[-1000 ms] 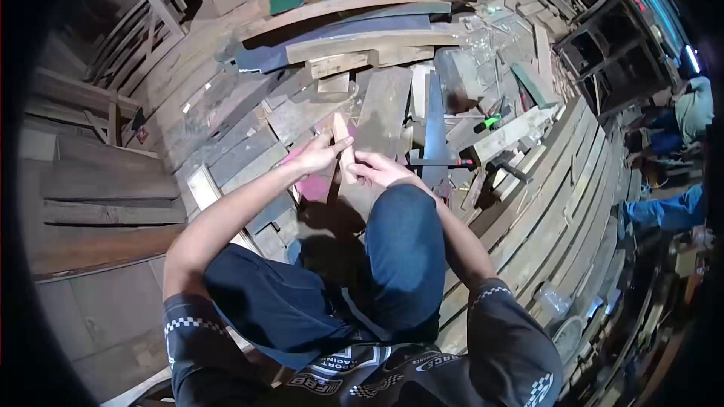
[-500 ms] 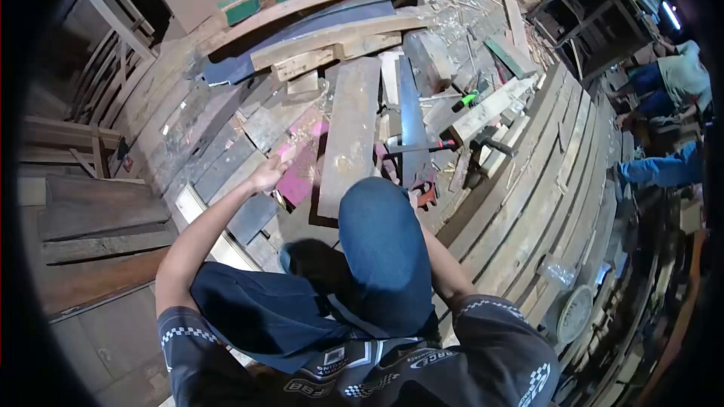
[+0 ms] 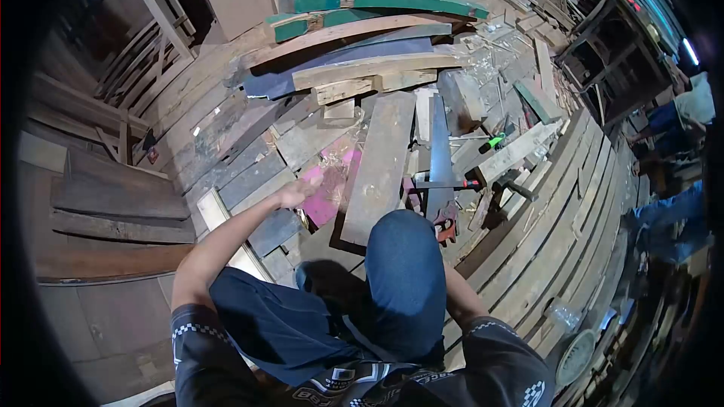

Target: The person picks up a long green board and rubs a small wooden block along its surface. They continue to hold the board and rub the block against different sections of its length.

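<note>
My left hand (image 3: 296, 193) is over the pink board (image 3: 326, 200), its fingers stretched out and slightly blurred, with nothing visible in them. Wood shavings are scattered on that board. A thick grey plank (image 3: 382, 169) lies just right of it, its near end by my raised knee. My right hand is almost wholly hidden behind the knee, close to the red handle of a handsaw (image 3: 446, 227); whether it grips the handle does not show. The saw's bluish blade points away from me. Across the blade lies a hammer (image 3: 450, 185) with a red and black handle.
Curved beams, some with green paint (image 3: 400, 0), are stacked ahead. A green-handled tool (image 3: 492, 143) and a dark mallet-like tool (image 3: 520, 188) lie among offcuts. Long planks (image 3: 550, 218) run along the right, near a round fan-like grille (image 3: 577, 358). Another person (image 3: 690, 105) is at far right.
The camera view has tilted, so the scene sits lower and further right. My left hand remains over the pink board. My right hand has become more hidden behind the knee.
</note>
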A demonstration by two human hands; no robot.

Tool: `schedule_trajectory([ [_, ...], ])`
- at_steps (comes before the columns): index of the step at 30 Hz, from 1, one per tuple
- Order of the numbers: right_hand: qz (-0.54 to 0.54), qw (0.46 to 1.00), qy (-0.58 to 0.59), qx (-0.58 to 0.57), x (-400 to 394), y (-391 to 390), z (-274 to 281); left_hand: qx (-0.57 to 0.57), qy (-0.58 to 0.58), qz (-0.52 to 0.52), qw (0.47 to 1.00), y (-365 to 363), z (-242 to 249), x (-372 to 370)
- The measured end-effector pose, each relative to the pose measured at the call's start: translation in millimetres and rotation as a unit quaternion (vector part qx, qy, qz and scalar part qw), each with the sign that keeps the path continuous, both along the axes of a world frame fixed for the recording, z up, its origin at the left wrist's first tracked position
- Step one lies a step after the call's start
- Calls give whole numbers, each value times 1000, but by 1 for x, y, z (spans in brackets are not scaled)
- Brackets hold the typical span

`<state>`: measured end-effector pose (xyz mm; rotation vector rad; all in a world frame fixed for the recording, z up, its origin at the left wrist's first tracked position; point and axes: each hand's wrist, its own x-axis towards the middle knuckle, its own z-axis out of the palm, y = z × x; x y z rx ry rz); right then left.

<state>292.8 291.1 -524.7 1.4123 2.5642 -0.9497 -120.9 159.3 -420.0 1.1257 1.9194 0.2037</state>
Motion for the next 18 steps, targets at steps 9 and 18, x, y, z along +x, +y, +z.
schedule_trajectory([
  [9,-32,998,34,-36,14,-1,3,2,-63,-69,996,0,22,7],
  [18,-80,988,101,-85,30,-6,15,-11,22,-61,998,-2,-34,-9],
])
